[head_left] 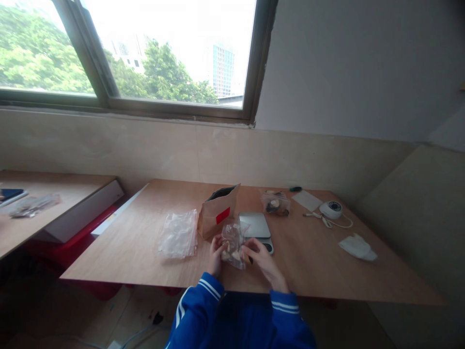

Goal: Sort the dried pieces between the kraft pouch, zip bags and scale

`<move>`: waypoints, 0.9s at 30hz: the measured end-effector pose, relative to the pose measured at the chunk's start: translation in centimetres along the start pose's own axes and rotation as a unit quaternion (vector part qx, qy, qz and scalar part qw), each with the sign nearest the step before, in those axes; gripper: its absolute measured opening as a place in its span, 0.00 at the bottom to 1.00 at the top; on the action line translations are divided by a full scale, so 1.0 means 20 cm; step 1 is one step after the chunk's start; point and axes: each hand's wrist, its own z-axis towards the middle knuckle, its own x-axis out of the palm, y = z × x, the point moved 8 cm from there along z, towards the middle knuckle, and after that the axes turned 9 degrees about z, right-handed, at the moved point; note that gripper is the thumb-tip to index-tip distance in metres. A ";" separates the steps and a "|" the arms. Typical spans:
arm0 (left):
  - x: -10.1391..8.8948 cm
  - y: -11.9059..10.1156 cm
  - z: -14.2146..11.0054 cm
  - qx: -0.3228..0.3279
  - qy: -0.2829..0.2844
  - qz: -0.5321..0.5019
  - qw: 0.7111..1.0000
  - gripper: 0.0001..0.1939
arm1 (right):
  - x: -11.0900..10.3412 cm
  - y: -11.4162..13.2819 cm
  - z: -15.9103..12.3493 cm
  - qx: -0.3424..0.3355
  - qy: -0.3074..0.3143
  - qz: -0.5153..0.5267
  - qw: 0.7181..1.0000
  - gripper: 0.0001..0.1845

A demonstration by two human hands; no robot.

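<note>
My left hand [217, 254] and my right hand [263, 259] both grip a small clear plastic bag [233, 242] with pale and brown pieces inside, held just above the wooden table [145, 242]. Right behind the bag lies a flat silver kitchen scale [255, 224]. A brown paper pouch [218, 213] with a red label stands open to the left of the scale. Blue sleeves with white stripes cover both my arms.
A pile of empty clear zip bags [178, 234] lies left of the pouch. Further back sit a filled clear bag [275, 203], a white card [307, 199], a white round device with cable [331, 210] and a crumpled white tissue [358, 246]. Another desk [54, 194] stands to the left.
</note>
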 end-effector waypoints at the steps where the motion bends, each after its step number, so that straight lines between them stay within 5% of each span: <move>1: 0.00 0.01 0.00 0.000 0.003 -0.003 1.000 0.15 | -0.01 0.00 0.00 -0.008 -0.008 -0.001 1.000 0.18; 8: 0.00 0.03 0.01 0.004 0.020 -0.005 1.000 0.14 | -0.09 -0.02 0.03 -0.036 -0.092 0.032 0.995 0.18; 19: 0.00 0.01 0.00 -0.009 0.003 -0.013 1.000 0.17 | -0.37 -0.03 0.02 -0.062 -0.253 0.110 0.959 0.22; 23: 0.00 0.03 0.01 -0.013 0.014 -0.017 1.000 0.16 | -0.33 0.26 0.07 -0.165 -0.270 0.084 0.945 0.20; 27: -0.01 0.02 0.01 -0.010 0.007 -0.016 1.000 0.16 | -0.06 0.70 0.20 -0.289 -0.163 0.042 0.943 0.16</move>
